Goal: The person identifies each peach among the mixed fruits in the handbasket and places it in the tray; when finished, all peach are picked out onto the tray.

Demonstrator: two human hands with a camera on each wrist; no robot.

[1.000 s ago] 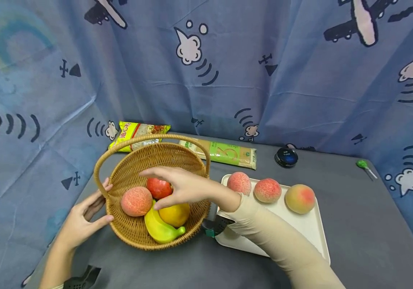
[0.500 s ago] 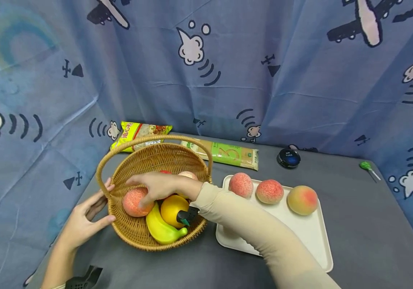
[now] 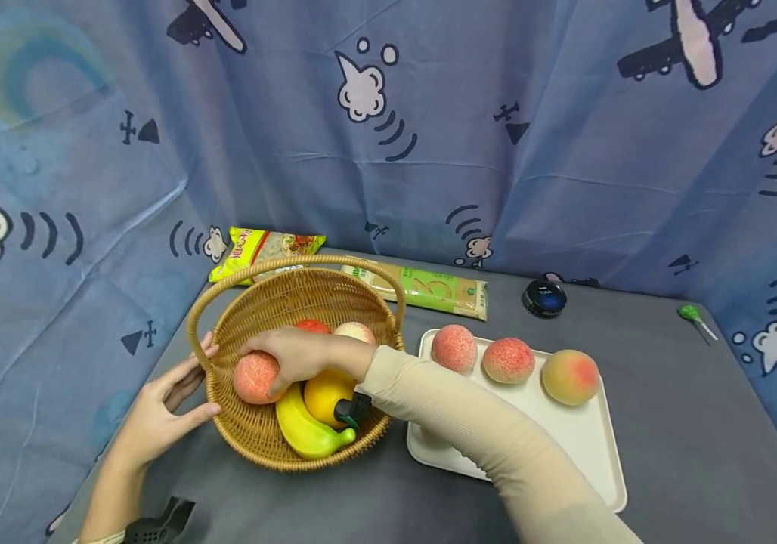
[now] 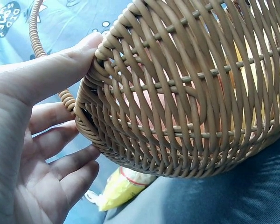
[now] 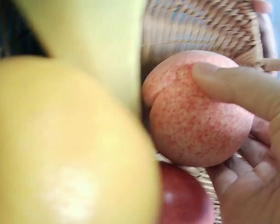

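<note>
In the head view a wicker basket [image 3: 303,287] tilts toward me with fruit inside. My left hand [image 3: 150,423] holds its left side near the handle's foot; the left wrist view shows the thumb on the rim and the fingers against the outer weave. My right hand [image 3: 293,353] reaches under the handle and grips a speckled pink peach [image 5: 196,126], thumb on one side and fingers on the other. Beside that peach lie a banana [image 3: 308,434] and an orange-yellow round fruit [image 3: 323,394]. A red fruit [image 3: 312,326] and a pale peach [image 3: 356,331] sit farther back, partly hidden.
Right of the basket, a white tray [image 3: 565,438] bears three peaches [image 3: 509,360] along its far side. Behind stand a yellow food packet [image 3: 246,253], a green noodle packet [image 3: 429,289] and a round black tin [image 3: 543,298]. A green lollipop [image 3: 689,312] lies far right.
My right hand has moved left and down inside the basket, from above the fruit onto the pink peach, and now grips it. The left hand has stayed at the basket's side.
</note>
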